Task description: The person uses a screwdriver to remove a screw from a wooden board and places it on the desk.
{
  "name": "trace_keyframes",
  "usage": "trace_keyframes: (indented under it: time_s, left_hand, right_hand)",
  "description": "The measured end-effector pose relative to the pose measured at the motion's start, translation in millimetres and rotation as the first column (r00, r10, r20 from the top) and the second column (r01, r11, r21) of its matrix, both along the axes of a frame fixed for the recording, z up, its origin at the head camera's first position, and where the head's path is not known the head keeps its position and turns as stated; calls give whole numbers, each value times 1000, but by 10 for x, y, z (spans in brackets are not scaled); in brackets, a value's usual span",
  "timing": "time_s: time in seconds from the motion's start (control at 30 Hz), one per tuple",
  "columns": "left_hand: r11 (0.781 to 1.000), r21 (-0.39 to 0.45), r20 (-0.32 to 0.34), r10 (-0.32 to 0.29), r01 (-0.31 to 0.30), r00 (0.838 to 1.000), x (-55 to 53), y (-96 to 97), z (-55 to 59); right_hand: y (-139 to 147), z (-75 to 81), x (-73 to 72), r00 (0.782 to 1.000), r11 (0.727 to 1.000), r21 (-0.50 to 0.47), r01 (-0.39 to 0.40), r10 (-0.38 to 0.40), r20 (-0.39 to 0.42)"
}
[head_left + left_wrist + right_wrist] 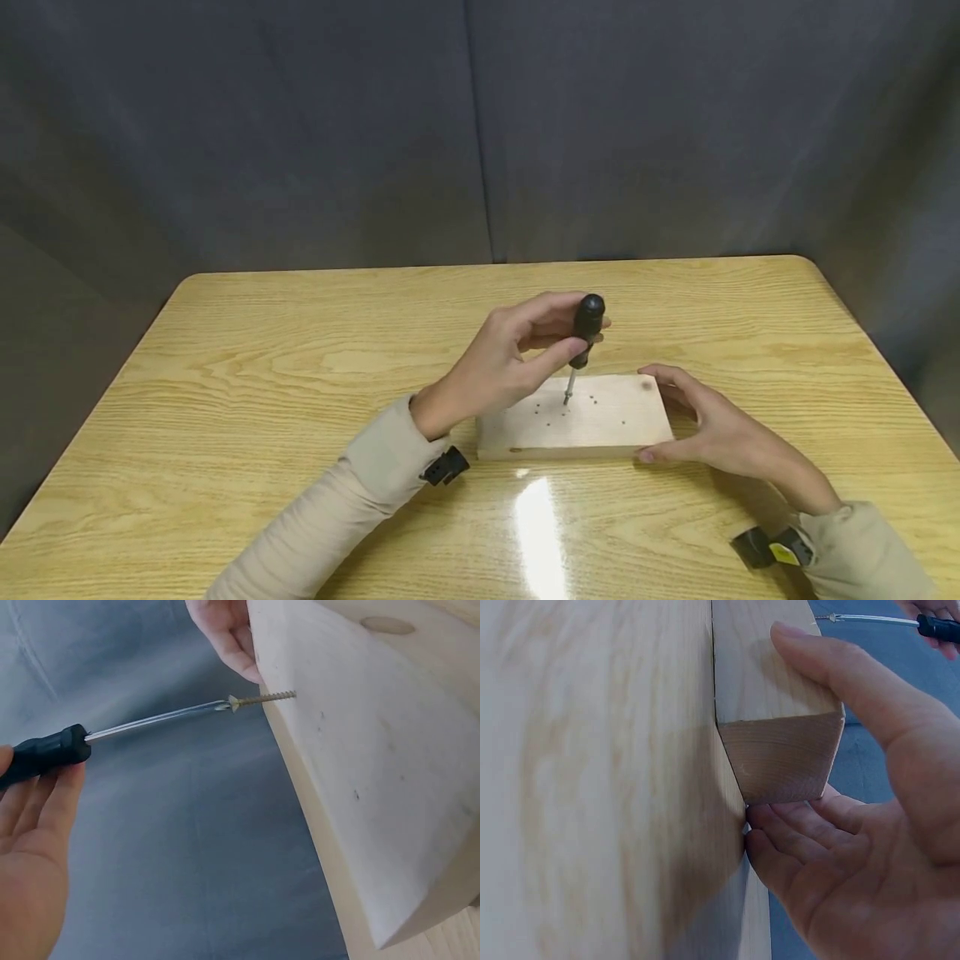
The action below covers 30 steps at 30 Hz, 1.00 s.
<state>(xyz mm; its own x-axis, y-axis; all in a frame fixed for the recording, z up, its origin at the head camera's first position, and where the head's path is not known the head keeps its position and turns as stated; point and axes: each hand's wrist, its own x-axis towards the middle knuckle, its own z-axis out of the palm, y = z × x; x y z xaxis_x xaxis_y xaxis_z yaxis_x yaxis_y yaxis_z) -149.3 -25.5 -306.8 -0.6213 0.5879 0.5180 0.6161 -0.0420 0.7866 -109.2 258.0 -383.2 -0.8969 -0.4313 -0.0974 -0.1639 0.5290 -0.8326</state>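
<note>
My left hand (517, 350) grips the black handle of a screwdriver (588, 318), which stands nearly upright over a pale wooden block (600, 425). In the left wrist view the screwdriver (157, 720) has its tip at the head of a brass-coloured screw (262, 698). That screw's point meets the block's face, with most of its thread showing. Several small dark holes dot the same face. At the block's right end my right hand (712, 425) holds it, thumb on the near side and fingers on the far side; the right wrist view shows this hand (870, 787) around the end.
The block lies on a wood-grain table (300, 358) with rounded far corners. Behind the table's far edge hangs a dark grey-blue curtain (337, 142). A dark wrist strap (446, 467) is on the left wrist, another strap (772, 548) on the right.
</note>
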Motion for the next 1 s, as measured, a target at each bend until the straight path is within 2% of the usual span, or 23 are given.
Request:
trace_keyframes:
  time_s: [0.1, 0.27, 0.43, 0.53, 0.63, 0.87, 1.0]
  left_hand:
    - [1000, -3, 11, -8, 8, 1000, -2, 0, 18]
    - [998, -10, 10, 55, -55, 998, 7, 15, 40]
    - [994, 5, -42, 111, -111, 993, 4, 47, 23]
    - [992, 9, -69, 124, -124, 990, 3, 59, 10]
    - [995, -15, -58, 102, -103, 993, 9, 54, -3]
    - [998, -52, -5, -23, 23, 1000, 11, 27, 17]
    - [997, -65, -7, -41, 41, 999, 5, 3, 17]
  right_hand:
    - [6, 2, 2, 1000, 1000, 0, -1, 1, 1]
    - [7, -6, 3, 1000, 1000, 11, 3, -2, -10]
    - [5, -4, 0, 1000, 1000, 7, 1, -1, -7]
    - [5, 3, -3, 1000, 1000, 4, -2, 2, -2]
    - [3, 6, -5, 1000, 1000, 3, -6, 6, -3]
    - [-3, 6, -11, 1000, 1000, 12, -8, 8, -17]
    - [-1, 3, -15, 1000, 1000, 7, -9, 9, -16]
